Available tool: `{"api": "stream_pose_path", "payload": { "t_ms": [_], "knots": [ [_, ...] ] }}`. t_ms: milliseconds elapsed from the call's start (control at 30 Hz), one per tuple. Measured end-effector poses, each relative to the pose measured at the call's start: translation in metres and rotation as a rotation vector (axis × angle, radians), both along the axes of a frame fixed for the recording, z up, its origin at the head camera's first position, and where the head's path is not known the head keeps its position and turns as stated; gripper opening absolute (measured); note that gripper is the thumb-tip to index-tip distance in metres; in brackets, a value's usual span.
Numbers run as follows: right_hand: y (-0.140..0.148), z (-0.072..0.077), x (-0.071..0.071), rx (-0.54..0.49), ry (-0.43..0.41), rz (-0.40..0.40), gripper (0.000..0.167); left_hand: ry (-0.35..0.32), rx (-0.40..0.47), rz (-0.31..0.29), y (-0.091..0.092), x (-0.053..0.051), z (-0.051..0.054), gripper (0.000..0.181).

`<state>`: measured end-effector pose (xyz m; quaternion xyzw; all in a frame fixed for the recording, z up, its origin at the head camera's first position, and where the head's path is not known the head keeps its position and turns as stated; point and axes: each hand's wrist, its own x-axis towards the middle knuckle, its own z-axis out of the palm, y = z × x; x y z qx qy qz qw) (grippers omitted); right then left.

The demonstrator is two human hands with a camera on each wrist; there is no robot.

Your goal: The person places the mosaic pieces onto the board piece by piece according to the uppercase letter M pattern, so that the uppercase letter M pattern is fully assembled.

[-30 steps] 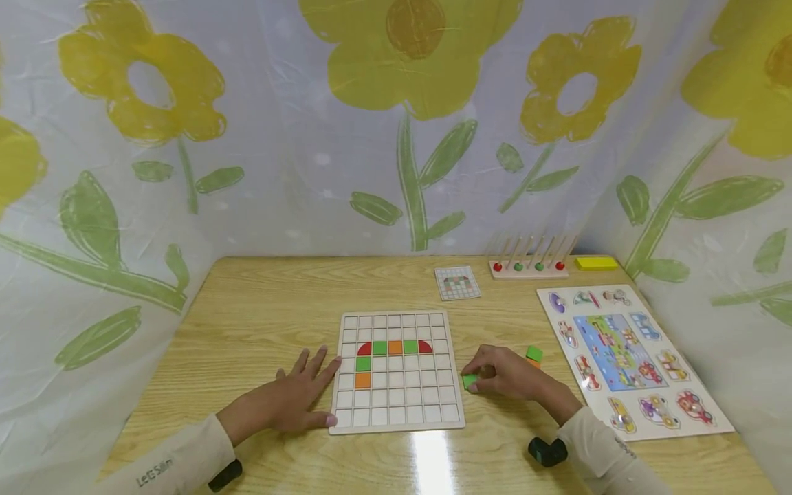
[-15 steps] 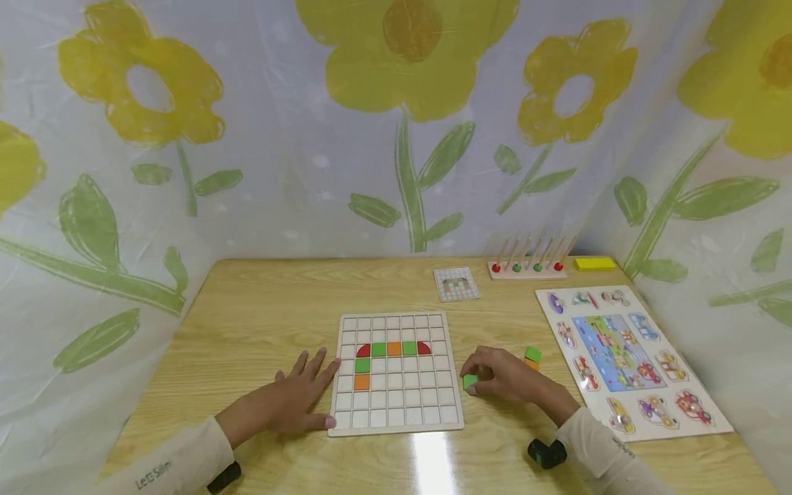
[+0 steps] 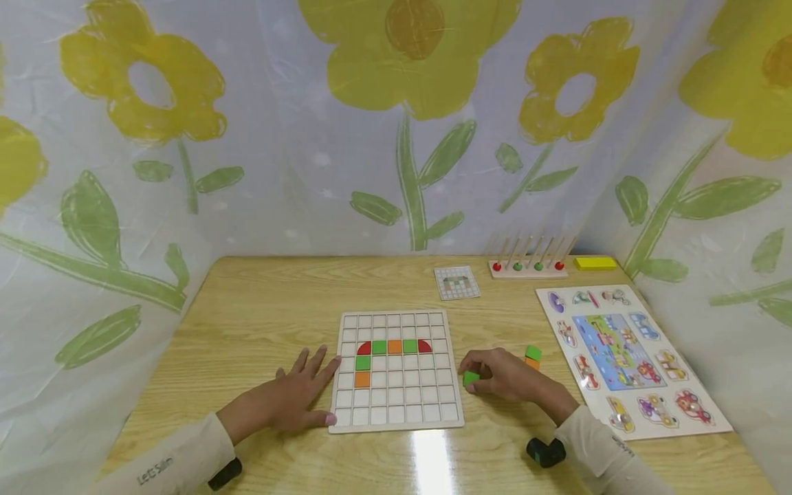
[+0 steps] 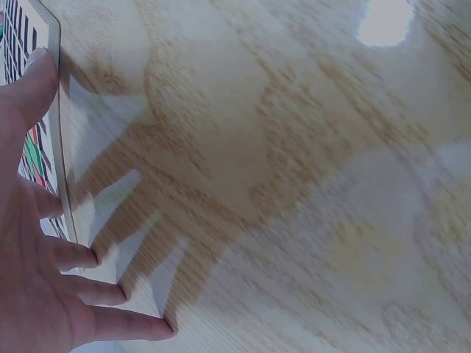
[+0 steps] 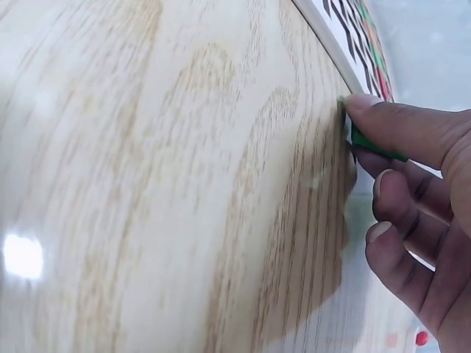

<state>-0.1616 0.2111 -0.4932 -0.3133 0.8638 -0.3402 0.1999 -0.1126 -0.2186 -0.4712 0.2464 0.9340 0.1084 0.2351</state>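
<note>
A wooden grid board (image 3: 396, 405) lies mid-table, bearing a row of red, green and orange tiles plus a green tile (image 3: 363, 362) and an orange tile (image 3: 361, 379) down its left side. My left hand (image 3: 295, 397) is spread flat, its thumb and a fingertip touching the board's left edge. To the right of the board, my right hand (image 3: 504, 375) pinches a green square tile (image 3: 471, 378) between thumb and fingers, close to the tabletop. The right wrist view shows that green tile (image 5: 375, 145) mostly covered by the thumb.
Behind the right hand lie a loose green tile (image 3: 533, 353) and an orange tile (image 3: 531, 363). A pattern card (image 3: 457, 283) sits beyond the board. Farther right are a peg rack (image 3: 529, 273), a yellow block (image 3: 596, 263) and a picture puzzle board (image 3: 674, 426).
The green tile in my right hand has tilted up slightly, with the fingers shifting a little around it. My left hand and the board stay where they were.
</note>
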Motion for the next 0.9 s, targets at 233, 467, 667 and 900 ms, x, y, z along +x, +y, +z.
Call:
{"api": "stream_pose_path", "payload": {
  "t_ms": [233, 467, 667, 900],
  "knots": [
    [-0.001, 0.003, 0.001, 0.006, 0.013, -0.002, 0.025, -0.001, -0.002, 0.001, 0.001, 0.000, 0.002, 0.101],
    [-0.003, 0.004, 0.000, -0.013, 0.032, 0.009, 0.021, -0.008, -0.003, 0.006, 0.001, 0.000, 0.003, 0.100],
    [-0.006, 0.005, 0.001, -0.023, 0.039, 0.005, 0.018, -0.013, -0.001, 0.006, 0.002, 0.001, 0.004, 0.100],
    [-0.012, 0.007, 0.002, -0.022, 0.046, -0.018, 0.021, -0.003, 0.004, -0.001, 0.001, 0.000, 0.003, 0.099]
  ]
}}
